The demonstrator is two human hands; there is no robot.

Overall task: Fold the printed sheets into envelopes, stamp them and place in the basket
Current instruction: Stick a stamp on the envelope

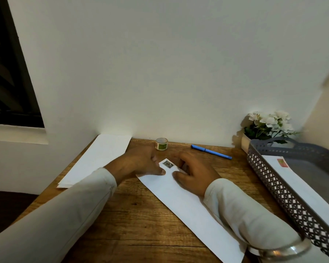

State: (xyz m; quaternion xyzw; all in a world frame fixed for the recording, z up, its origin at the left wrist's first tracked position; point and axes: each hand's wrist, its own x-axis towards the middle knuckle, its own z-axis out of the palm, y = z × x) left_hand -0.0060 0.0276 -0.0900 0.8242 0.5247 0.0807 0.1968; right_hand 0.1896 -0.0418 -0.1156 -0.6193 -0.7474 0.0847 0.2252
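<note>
Left hand [141, 162] and right hand [194, 171], fingers relaxed, press a long white envelope [188, 205] beside the grey perforated plastic basket [277, 188] holding a red-stamped envelope [302, 185].

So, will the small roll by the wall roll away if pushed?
Probably not: the roll stands on its flat end on the table, so it should slide. It looks hollow, so likely light. Tipped onto its edge, it could roll.

Grainy matt wood table [133, 211], smooth white paper envelope [180, 202], perforated grey plastic basket [277, 186].
</note>
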